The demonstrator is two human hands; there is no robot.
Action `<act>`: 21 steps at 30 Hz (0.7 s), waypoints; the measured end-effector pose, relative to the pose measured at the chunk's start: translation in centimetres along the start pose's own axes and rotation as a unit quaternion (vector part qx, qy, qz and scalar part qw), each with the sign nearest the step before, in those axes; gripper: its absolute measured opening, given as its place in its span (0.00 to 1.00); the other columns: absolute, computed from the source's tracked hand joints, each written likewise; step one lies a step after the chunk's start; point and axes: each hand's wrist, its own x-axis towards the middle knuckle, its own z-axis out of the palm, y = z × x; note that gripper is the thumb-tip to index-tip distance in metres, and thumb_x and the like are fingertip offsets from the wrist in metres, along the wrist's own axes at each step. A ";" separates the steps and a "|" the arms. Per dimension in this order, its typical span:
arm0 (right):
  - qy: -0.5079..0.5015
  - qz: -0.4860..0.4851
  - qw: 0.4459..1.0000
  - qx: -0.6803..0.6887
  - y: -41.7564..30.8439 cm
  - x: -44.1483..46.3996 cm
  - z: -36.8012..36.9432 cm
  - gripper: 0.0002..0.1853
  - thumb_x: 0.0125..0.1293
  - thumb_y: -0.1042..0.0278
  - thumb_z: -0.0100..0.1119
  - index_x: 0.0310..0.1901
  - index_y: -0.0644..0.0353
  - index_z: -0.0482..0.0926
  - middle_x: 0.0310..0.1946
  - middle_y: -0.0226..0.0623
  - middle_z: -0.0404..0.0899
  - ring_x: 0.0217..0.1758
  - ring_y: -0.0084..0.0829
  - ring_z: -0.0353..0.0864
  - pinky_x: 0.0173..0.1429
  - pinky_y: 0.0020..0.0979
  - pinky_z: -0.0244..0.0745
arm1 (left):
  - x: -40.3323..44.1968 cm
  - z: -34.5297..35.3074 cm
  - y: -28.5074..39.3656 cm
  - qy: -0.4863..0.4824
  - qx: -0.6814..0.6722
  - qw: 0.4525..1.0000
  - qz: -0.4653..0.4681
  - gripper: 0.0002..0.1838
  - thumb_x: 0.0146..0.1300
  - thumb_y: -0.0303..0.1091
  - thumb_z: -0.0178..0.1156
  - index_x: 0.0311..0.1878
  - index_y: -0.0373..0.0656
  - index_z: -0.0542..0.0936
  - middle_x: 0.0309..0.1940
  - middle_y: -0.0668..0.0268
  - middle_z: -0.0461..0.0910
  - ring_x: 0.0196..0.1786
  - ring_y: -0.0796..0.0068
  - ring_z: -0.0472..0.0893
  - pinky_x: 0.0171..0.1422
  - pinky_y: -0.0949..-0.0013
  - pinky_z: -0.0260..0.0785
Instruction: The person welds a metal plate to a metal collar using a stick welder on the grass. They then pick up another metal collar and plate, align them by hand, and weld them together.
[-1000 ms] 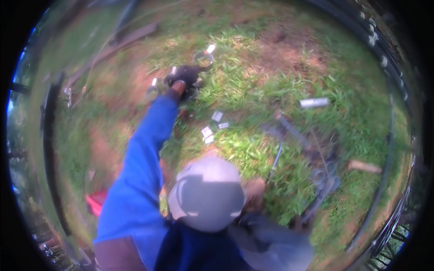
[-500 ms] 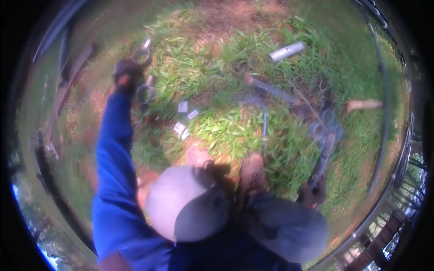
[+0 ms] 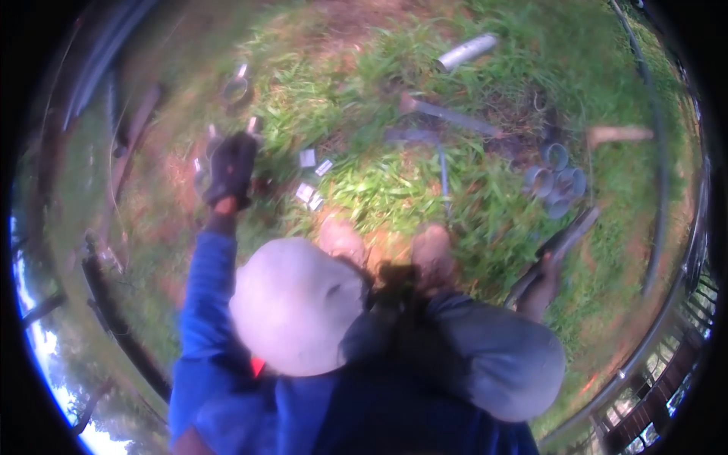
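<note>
My left hand [image 3: 231, 163], in a dark glove, reaches down over the metal rings with short stems on the left. One ring [image 3: 236, 89] lies just beyond it in the grass; others show partly at its edges. Blur and the glove hide whether its fingers grip anything. On the right, my right hand [image 3: 540, 288] is wrapped around a long dark metal bar [image 3: 570, 233] that slants up and away; its exact kind is unclear. Several short grey pipe rings [image 3: 557, 182] lie clustered just past the bar's far end.
Small pale rectangular pieces [image 3: 307, 158] lie in the grass ahead of my boots [image 3: 434, 254]. Farther off are a silver tube [image 3: 466, 51], a flat metal strip [image 3: 455, 116] and a wooden handle-like piece [image 3: 622, 134]. Dark beams [image 3: 135, 140] lie at left.
My left hand has come back nearer to me, from the far ring to the closer ones. My right hand has moved slightly forward with the bar, which now slants more to the right.
</note>
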 end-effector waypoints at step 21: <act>0.115 0.085 0.989 0.039 13.6 12.2 -11.8 0.32 0.80 0.38 0.76 0.69 0.58 0.91 0.39 0.40 0.91 0.42 0.41 0.93 0.47 0.42 0.85 | -3.9 10.3 17.6 -0.240 -0.015 0.970 -0.022 0.25 0.78 0.45 0.76 0.65 0.33 0.91 0.45 0.62 0.93 0.46 0.73 0.87 0.54 0.62 0.81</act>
